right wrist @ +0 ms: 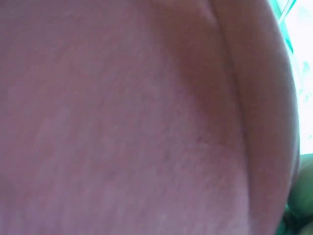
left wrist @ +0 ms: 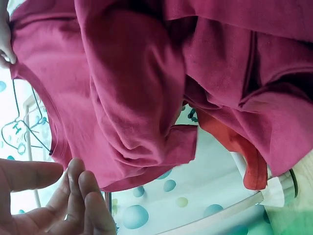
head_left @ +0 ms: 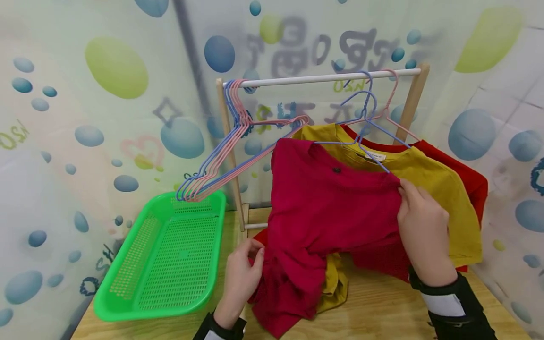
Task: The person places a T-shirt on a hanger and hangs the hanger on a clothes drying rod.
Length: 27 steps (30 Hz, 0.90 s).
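A crimson T-shirt (head_left: 331, 198) hangs in front of the rack, its lower part bunched over the table. Inside its neckline is a blue hanger (head_left: 360, 137), whose hook stands below the rail. My right hand (head_left: 422, 229) pinches the shirt's right shoulder beside the collar. Lower down, at the shirt's left side, my left hand (head_left: 243, 269) has its fingers loosely bent; the left wrist view shows these fingers (left wrist: 76, 196) beside the cloth with nothing between them. A blurred close surface fills most of the right wrist view.
Behind hang a yellow T-shirt (head_left: 450, 189) and a red one (head_left: 476, 184) on the rack's white rail (head_left: 306, 80). Several blue and pink hangers (head_left: 229, 146) hang at the rail's left end. A green basket (head_left: 214, 264) stands on the wooden table (head_left: 374, 307) at left.
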{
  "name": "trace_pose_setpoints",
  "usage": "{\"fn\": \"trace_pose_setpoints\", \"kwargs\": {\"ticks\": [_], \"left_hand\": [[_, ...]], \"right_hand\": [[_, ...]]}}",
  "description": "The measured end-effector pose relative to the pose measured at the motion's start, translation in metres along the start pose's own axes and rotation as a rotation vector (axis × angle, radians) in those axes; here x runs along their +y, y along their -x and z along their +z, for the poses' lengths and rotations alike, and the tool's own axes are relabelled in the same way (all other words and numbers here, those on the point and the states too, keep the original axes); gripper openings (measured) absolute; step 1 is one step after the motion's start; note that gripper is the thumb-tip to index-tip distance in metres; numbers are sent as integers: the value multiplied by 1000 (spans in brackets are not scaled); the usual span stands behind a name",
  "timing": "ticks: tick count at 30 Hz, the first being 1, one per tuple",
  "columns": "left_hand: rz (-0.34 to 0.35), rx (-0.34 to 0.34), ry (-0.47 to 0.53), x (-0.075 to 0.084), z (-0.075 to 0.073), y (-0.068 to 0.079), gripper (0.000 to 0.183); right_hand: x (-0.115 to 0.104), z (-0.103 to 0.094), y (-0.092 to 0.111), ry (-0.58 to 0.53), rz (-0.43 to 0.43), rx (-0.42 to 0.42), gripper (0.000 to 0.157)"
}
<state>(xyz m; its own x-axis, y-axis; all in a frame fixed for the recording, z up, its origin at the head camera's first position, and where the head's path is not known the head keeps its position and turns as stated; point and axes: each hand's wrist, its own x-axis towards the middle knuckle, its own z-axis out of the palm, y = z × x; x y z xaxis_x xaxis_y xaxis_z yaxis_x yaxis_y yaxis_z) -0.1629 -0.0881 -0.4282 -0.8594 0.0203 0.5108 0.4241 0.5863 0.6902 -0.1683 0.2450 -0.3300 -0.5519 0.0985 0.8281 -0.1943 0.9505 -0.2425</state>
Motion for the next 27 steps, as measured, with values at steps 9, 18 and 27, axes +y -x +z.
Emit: {"fn": "trace_pose_setpoints", "kwargs": {"ticks": [9,18,27], "left_hand": [[-10,26,2,-1,-2,2,8],[-21,25,4,-2,-3,2,8],[0,30,3,-4,-2,4,10]], "right_hand": [[-2,10,-38,1,98,-27,28],[-1,14,-60,33,176,-62,34],[-2,11,-76,10,161,-69,36]]}}
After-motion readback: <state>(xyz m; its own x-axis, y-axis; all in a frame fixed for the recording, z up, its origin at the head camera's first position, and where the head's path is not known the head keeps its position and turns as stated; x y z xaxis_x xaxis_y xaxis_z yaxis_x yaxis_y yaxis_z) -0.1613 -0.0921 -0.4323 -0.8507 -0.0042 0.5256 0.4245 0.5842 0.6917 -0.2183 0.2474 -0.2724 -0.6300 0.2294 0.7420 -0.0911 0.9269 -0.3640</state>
